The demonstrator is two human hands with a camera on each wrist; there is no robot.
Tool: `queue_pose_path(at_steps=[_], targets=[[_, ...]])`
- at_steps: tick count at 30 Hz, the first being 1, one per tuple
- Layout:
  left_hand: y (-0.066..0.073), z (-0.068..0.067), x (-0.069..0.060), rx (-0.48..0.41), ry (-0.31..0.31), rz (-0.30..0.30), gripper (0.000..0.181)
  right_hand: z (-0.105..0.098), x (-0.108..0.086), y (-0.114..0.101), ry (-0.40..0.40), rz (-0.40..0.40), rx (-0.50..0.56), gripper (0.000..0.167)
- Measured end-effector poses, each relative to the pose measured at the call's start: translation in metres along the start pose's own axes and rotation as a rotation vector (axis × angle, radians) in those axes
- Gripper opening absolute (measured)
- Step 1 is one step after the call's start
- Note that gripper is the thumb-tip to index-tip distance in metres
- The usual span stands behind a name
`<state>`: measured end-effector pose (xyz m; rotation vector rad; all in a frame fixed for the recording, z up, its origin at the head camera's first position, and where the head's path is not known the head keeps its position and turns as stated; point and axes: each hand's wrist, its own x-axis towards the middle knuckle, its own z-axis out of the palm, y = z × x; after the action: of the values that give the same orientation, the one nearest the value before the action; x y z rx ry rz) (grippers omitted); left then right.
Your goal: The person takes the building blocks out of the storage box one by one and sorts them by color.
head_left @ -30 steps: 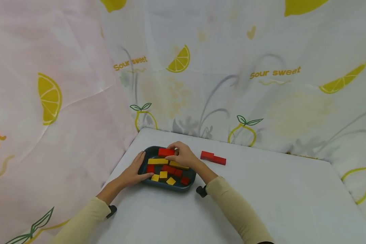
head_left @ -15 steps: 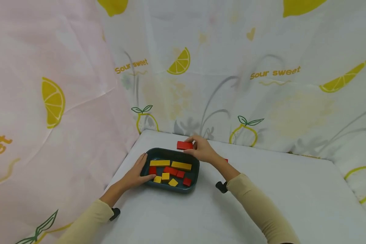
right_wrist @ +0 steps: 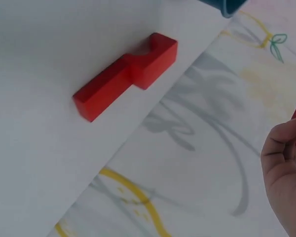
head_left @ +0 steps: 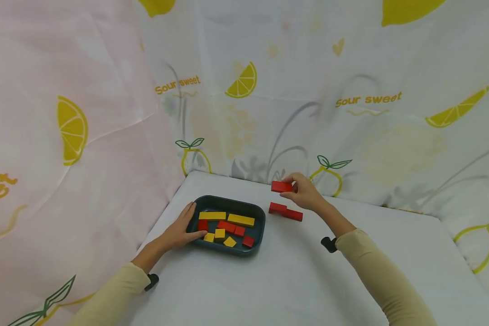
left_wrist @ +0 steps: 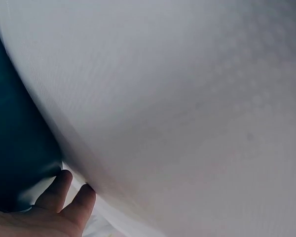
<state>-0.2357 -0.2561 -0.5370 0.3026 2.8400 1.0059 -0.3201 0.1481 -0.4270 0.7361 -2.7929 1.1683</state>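
Observation:
In the head view my right hand point(head_left: 304, 194) pinches a red block point(head_left: 281, 186) by its right end, held above the table's back part. Just below it on the table lie two touching red blocks point(head_left: 285, 212); the right wrist view shows one long block point(right_wrist: 103, 91) and one with a curved notch point(right_wrist: 155, 60). My left hand point(head_left: 180, 232) rests on the left end of the dark blue tray point(head_left: 244, 252), thumb over the near rim. Inside are two long yellow blocks point(head_left: 212, 216), several small yellow blocks point(head_left: 220, 234) and several red ones point(head_left: 226, 227).
The white table point(head_left: 350, 262) meets a patterned cloth point(head_left: 293, 113) at its back edge, and a pinkish cloth point(head_left: 106, 181) hangs along its left side. The tray stands near the table's back left corner.
My right hand has lifted the red block out of the tray's back part and carried it right, over the two red blocks. My left hand has stayed at the tray.

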Motion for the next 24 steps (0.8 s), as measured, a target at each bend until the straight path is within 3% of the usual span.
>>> queue_pose_path(at_steps=[13,24], targets=[[0.001,0.0,0.0,0.003,0.004,0.005,0.11,-0.016,-0.032,0.067,-0.006,0.135,-0.037,0.035],[0.002,0.0,0.0,0.012,0.004,-0.012,0.109,-0.02,-0.051,0.107,0.003,0.219,-0.08,0.033]])
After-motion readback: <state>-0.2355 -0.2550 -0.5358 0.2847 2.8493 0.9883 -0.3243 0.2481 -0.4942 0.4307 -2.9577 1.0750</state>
